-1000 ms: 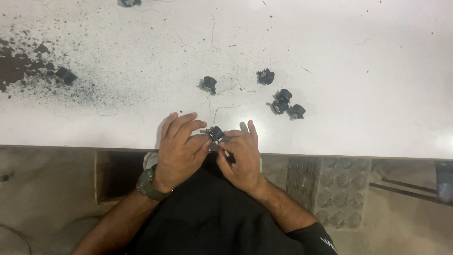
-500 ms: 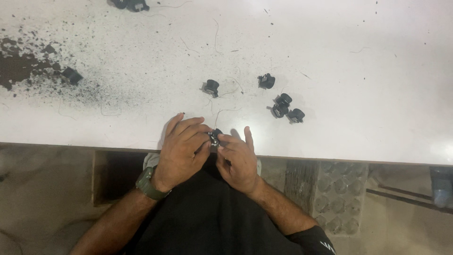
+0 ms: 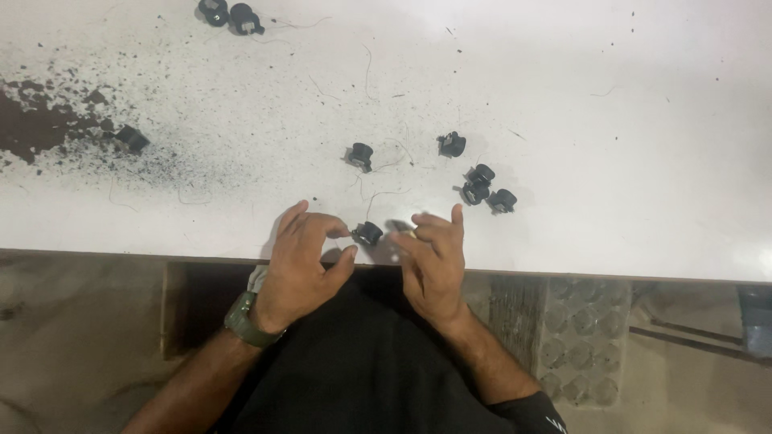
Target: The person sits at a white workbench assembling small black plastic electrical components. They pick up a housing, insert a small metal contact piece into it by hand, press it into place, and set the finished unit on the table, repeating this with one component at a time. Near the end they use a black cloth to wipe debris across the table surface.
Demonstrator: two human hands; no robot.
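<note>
1. At the near table edge, the left hand [image 3: 301,261] pinched a small black part [image 3: 368,234] between thumb and fingertips, apparently so it sat low on the surface, close to the body, where both hands could get at it.
2. Just right of that part, the right hand [image 3: 434,257] was loosely curled with fingers half spread; something small seemed caught at the fingertips, but cannot tell whether it gripped anything.
3. A green wristwatch [image 3: 245,320] sat on the left wrist; a black shirt [image 3: 362,378] filled the lower frame.
4. Farther out lay a lone black part [image 3: 361,154], another [image 3: 452,145], and a cluster of three [image 3: 486,189] to the right, all apart from the hands, likely parked within reach.
5. Thin wire strands [image 3: 378,197] were scattered between them.
6. The white table [image 3: 627,120] was dirty, with a dark powder smear [image 3: 48,133] at far left and two more black parts [image 3: 229,14] at the far edge.
7. Below the table showed a bare concrete floor [image 3: 72,345].
</note>
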